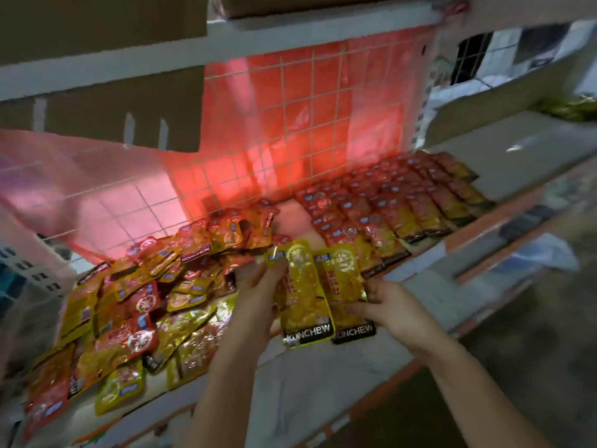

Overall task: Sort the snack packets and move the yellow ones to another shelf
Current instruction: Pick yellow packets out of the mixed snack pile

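Two yellow snack packets are held upright above the shelf's front edge. My left hand (258,292) grips the left yellow packet (302,295) by its upper left side. My right hand (392,310) holds the right yellow packet (344,279) from behind its lower right side. A loose heap of mixed red and yellow packets (135,305) lies on the shelf to the left. Neat overlapping rows of red packets (397,202) lie on the shelf to the right.
The white shelf board (323,383) has an orange front rail. Behind it stands a wire grid (290,124) with red and pink plastic sheets. A cardboard box (97,101) hangs over the upper left. Another shelf level (517,147) runs off to the right.
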A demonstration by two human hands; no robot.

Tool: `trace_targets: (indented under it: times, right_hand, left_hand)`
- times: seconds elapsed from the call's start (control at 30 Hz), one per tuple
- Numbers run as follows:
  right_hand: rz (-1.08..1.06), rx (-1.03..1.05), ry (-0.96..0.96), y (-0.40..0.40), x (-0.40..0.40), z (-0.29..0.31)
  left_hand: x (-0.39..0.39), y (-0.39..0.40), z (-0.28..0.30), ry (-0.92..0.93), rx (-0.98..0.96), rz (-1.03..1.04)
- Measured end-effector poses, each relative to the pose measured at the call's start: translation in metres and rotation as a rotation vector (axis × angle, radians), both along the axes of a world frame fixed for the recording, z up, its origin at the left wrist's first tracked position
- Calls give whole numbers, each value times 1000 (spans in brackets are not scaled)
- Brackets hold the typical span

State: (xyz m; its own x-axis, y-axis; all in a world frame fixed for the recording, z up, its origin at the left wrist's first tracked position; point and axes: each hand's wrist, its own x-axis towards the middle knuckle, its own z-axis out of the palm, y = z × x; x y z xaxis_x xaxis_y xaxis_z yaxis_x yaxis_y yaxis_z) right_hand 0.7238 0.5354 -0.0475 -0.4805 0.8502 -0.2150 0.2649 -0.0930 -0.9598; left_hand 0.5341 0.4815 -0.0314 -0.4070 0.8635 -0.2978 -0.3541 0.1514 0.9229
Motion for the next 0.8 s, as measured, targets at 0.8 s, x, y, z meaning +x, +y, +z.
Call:
trace_targets:
  times: [0.8]
  right_hand:
    - [-728,271,-371,99,422,-34]
  left_hand:
    - [425,207,-15,294,94,-644]
